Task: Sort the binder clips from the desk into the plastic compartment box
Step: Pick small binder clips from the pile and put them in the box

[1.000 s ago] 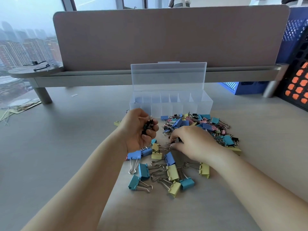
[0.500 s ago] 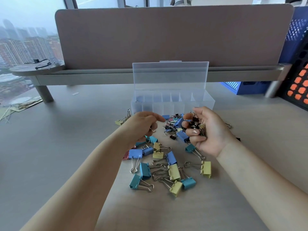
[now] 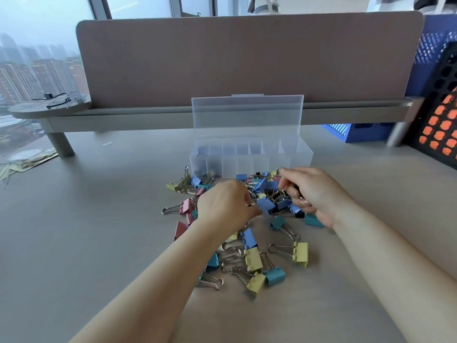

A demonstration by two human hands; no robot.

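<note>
Two bare arms are showing, uncovered right down to the wrists: the left forearm (image 3: 173, 280) is lying toward seven o'clock, the right forearm (image 3: 395, 256) toward four o'clock. The right hand (image 3: 319, 194) fingernails (image 3: 303, 202) are looking pale and glossy.

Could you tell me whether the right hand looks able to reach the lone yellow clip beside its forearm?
Probably yes: the yellow clip lies apart on bare desk, just nearer than the right hand, with nothing over it. Its curled fingers may be occupied, though.
</note>
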